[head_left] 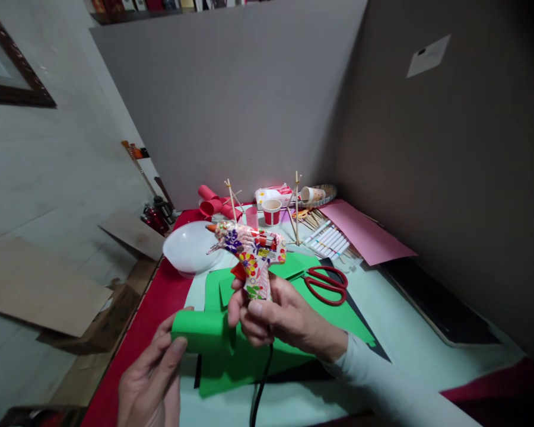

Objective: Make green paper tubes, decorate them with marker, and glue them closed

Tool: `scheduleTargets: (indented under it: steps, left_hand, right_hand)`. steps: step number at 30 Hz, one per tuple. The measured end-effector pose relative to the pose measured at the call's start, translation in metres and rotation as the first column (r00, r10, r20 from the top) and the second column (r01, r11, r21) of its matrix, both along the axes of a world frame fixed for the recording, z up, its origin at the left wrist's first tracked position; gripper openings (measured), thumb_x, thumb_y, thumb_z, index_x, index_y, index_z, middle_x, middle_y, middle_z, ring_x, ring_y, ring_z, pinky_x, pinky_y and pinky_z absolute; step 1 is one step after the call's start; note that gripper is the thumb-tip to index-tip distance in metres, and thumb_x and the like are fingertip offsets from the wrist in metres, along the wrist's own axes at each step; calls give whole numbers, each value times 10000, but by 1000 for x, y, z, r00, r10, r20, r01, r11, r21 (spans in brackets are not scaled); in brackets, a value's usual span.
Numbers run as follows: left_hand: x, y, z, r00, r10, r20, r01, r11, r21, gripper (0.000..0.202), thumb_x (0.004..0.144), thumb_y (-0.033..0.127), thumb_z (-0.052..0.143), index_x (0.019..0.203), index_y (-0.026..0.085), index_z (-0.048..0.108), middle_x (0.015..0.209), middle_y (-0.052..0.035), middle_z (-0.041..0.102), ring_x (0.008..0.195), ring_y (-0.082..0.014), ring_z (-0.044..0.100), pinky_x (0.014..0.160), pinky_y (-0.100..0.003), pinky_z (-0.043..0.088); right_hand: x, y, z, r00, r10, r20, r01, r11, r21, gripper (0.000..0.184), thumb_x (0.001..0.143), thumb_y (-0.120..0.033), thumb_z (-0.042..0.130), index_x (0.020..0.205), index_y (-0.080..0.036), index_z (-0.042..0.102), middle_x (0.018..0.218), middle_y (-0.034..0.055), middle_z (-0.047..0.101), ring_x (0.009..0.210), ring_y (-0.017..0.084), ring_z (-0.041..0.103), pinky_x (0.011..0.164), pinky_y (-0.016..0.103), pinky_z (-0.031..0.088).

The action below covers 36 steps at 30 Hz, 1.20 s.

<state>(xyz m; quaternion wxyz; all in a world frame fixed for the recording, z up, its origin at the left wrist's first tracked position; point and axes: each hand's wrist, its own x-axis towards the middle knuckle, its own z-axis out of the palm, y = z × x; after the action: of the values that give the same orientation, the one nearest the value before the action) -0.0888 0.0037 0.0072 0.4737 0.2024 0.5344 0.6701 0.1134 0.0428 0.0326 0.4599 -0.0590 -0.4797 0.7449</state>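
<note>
My right hand (pixel 276 314) is wrapped round the handle of a floral-patterned hot glue gun (pixel 253 255). Its orange nozzle points up and to the left, and a black cord (pixel 264 379) runs down from the handle. Between the thumb and fingers of my left hand (pixel 153 370) is the left end of a curled green paper roll (pixel 200 332). The roll sits just below and left of the glue gun. Under both hands lie green paper sheets (pixel 293 344) over black sheets. Red-handled scissors (pixel 326 284) rest on the green paper, right of the glue gun.
A white bowl (pixel 189 246) stands on the left. Red paper rolls (pixel 209 204), a paper cup (pixel 271 212) and tied stick frames (pixel 296 207) are at the back. Markers (pixel 329 242), pink paper (pixel 367 234) and a dark flat panel (pixel 440 308) lie rightward. Grey boards (pixel 249 101) wall the table.
</note>
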Motion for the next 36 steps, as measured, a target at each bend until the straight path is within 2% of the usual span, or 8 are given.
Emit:
scheduleTargets:
  steps: [6,10,15,20,27,32,34,36]
  left_hand:
    - [-4,8,2,996,43,-73,-32,989,145,385,519,430,989,771,222,786,1048,12,749,1167,-207,640,1103,-294,494]
    - [-7,11,2,992,80,-100,-57,976,209,290,620,384,947,804,232,783,1067,28,742,1149,-183,631,1154,-317,441]
    - [-5,13,1,993,76,-85,-57,976,212,278,617,364,947,780,220,774,1070,16,732,1184,-197,608,1166,-330,419]
    - [-4,19,0,991,96,-89,-70,963,260,277,592,352,962,742,223,767,1029,38,726,1080,-156,621,1124,-291,446]
    - [-4,26,3,983,138,-120,-95,947,305,226,642,324,938,733,223,757,1058,33,743,1166,-167,616,1123,-259,443]
    - [-9,25,-2,987,112,-113,-77,958,276,210,672,306,925,734,221,743,1115,55,725,1153,-149,608,1050,-213,488]
    - [-15,26,-2,993,90,-81,-69,969,238,228,649,290,929,732,218,730,1068,45,732,1083,-143,624,962,-192,529]
    - [-20,28,3,999,14,35,-20,982,187,283,600,306,937,773,219,730,985,10,742,959,-164,646,833,-223,586]
  right_hand:
    - [4,-6,2,991,112,75,-108,993,-50,353,960,-407,718,1138,-212,485,962,46,697,548,49,354,516,221,325]
    - [5,-7,-1,992,96,80,-95,995,-12,381,964,-429,711,1171,-201,487,962,49,692,546,48,383,520,225,347]
    - [6,-9,-4,992,99,74,-97,995,-36,433,947,-450,730,1200,-183,501,952,41,671,549,48,388,515,228,347]
    - [7,-14,-2,982,166,94,-155,981,-114,343,970,-388,711,1152,-186,502,916,28,684,568,52,405,507,204,347]
    - [7,-9,-3,985,89,145,-83,995,-47,331,955,-429,720,1064,-194,514,929,20,647,561,47,427,531,219,382]
    - [6,-4,-7,988,31,154,-31,1000,-2,318,943,-435,730,988,-155,587,783,-18,578,557,60,443,534,222,383]
    - [4,-2,-10,994,13,105,-10,1000,-27,316,928,-430,742,952,-146,607,819,9,601,548,57,426,499,218,341]
    - [3,0,-12,998,6,62,-2,998,-60,298,909,-403,754,948,-142,615,842,29,613,541,56,394,471,213,300]
